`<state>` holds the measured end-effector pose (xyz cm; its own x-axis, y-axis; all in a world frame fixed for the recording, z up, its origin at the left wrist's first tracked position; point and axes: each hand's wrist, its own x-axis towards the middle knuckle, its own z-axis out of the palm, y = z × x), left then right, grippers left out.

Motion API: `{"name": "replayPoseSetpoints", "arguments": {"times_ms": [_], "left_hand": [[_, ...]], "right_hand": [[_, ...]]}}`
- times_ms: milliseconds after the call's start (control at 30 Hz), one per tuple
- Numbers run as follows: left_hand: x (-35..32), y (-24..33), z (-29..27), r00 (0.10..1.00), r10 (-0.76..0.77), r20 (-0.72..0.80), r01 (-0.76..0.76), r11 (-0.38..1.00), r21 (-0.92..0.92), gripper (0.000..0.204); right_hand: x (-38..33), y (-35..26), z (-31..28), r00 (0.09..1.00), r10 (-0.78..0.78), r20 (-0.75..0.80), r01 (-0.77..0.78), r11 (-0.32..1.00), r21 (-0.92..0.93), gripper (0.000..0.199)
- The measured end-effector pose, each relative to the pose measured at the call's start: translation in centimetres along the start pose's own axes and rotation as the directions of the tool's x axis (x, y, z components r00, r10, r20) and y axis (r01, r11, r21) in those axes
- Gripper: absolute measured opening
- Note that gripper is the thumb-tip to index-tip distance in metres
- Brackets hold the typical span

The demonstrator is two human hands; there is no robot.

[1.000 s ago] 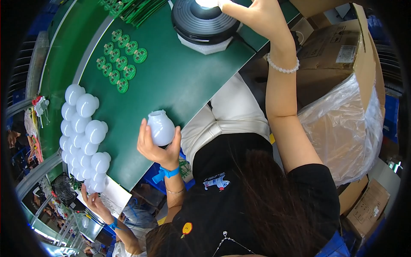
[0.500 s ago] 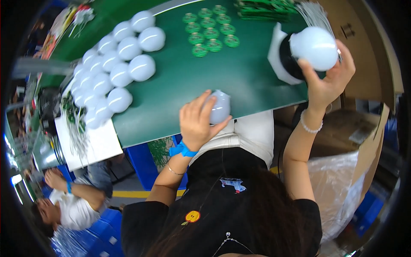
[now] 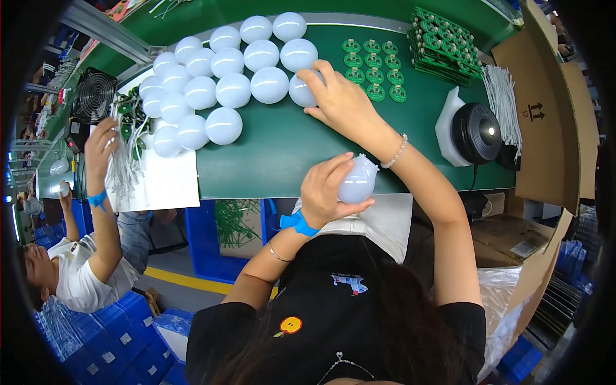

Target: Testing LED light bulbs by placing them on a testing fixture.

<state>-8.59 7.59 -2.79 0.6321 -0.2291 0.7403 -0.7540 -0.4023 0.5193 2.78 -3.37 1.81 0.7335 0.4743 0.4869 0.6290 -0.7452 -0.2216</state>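
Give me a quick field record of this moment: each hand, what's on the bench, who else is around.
left hand: grips a white bulb housing at the bench's near edge
right hand: on a white dome at the end of the dome cluster
bench: green top
round boards: green, in rows beside the right hand
board stack: far right
black lamp: lit, on a white pad
wires: white bundle, right of lamp
co-worker's hand: at a wire bunch, far left
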Motion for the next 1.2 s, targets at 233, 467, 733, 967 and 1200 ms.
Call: {"name": "replayPoseSetpoints", "arguments": {"times_ms": [233,467,733,967,1200], "left_hand": [[0.7,0.2,-0.1,0.996,-0.072,0.060,0.074,0.997,-0.038,0.073],[1.8,1.7,-0.1,0.741,-0.633,0.224,0.612,0.499,-0.614,0.067],[3.6,4.9,1.3,0.503,-0.452,0.736,0.841,0.061,-0.537,0.075],[3.7,4.2,2.2,0.867,-0.095,0.488,0.137,0.989,-0.050,0.055],[2.8,2.6,2.7,0.866,-0.168,0.470,0.098,0.981,0.170,0.035]], "right_hand": [[-0.2,-0.2,-1.1,0.993,0.114,-0.026,-0.114,0.993,0.027,0.064],[-7.8,-1.0,-7.3,0.890,0.205,-0.408,-0.048,0.931,0.363,0.029],[-13.8,-3.5,-7.3,0.928,0.198,-0.315,-0.093,0.943,0.319,0.060],[-18.1,3.6,-13.6,0.420,0.415,-0.807,-0.243,0.908,0.341,0.072],[-17.2,7.4,-17.8,0.597,0.558,-0.576,-0.398,0.830,0.392,0.057]]}}
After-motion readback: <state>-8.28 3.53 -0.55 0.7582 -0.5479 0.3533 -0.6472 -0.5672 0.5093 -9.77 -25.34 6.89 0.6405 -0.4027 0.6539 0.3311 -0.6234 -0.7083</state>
